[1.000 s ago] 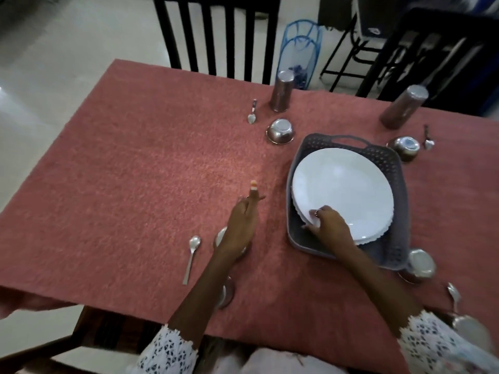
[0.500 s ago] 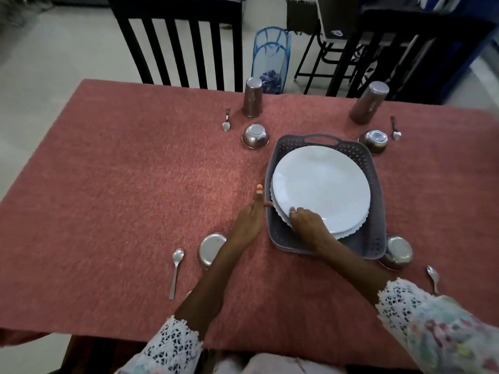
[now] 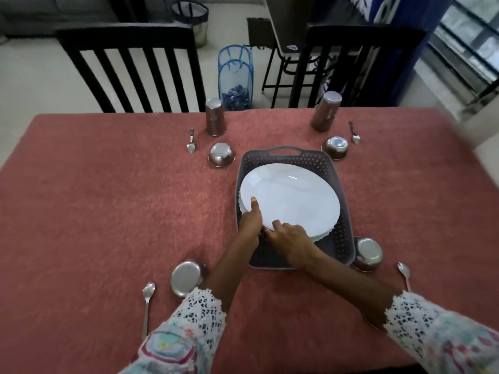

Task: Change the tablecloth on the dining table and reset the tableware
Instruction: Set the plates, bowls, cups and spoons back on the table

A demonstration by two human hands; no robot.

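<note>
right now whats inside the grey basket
A stack of white plates fills the grey basket; both hands grip the top plate's near edge. The plate count and the basket floor beneath are hidden.

Lighting: dim, soft indoor daylight, brightest at the window upper right. Shadows: faint and diffuse on the tablecloth. Glare: a small highlight on the top plate; dull sheen on the steel bowls. Distortion: wide-angle bowing of the table edges. Sharpness: soft overall, smeared at the right edge and lower corners.

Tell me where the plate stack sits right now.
The white plate stack lies in the grey basket, centre-right on the table, both hands at its near edge.
</note>
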